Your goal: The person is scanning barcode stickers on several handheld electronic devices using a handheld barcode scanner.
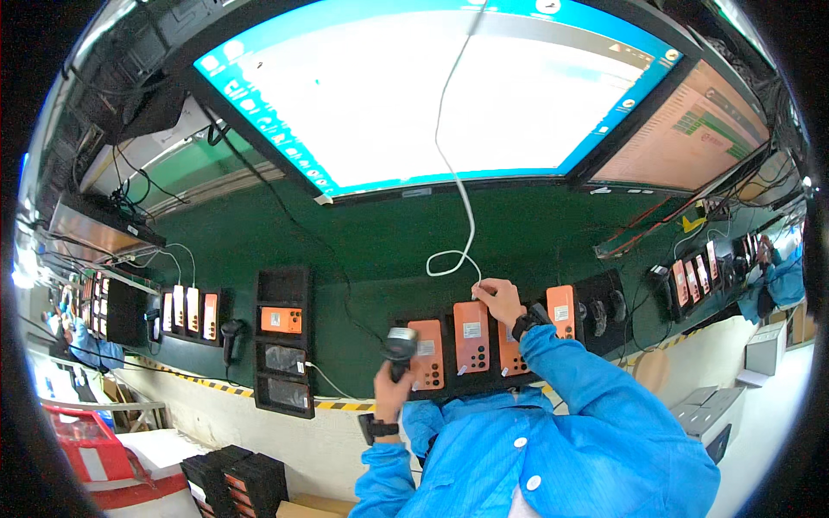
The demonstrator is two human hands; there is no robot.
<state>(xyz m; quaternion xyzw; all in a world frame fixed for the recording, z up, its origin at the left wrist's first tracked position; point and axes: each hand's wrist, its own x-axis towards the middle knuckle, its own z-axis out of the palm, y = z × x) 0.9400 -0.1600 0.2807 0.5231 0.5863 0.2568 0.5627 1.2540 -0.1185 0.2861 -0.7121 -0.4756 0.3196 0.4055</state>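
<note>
In my left hand (390, 399) is a black handheld scanner (398, 347), gripped by its handle, its pale head pointing up. It is blurred and overlaps the edge of the leftmost orange phone (429, 350). My right hand (501, 300) pinches the end of a white cable (469, 216) at the top edge of a second orange phone (471, 332); whether the plug sits in the port is hidden. Both phones lie back up, showing camera lenses and a pale label. My right forearm partly covers a third phone (510, 356). A fourth phone (562, 312) lies further right.
A large lit monitor (449, 104) stands behind the green mat (380, 237), with a second screen (691, 129) to its right. Left of me is a black tray (283, 341) holding an orange phone. Another scanner (230, 338) and more phones (194, 312) sit beyond it.
</note>
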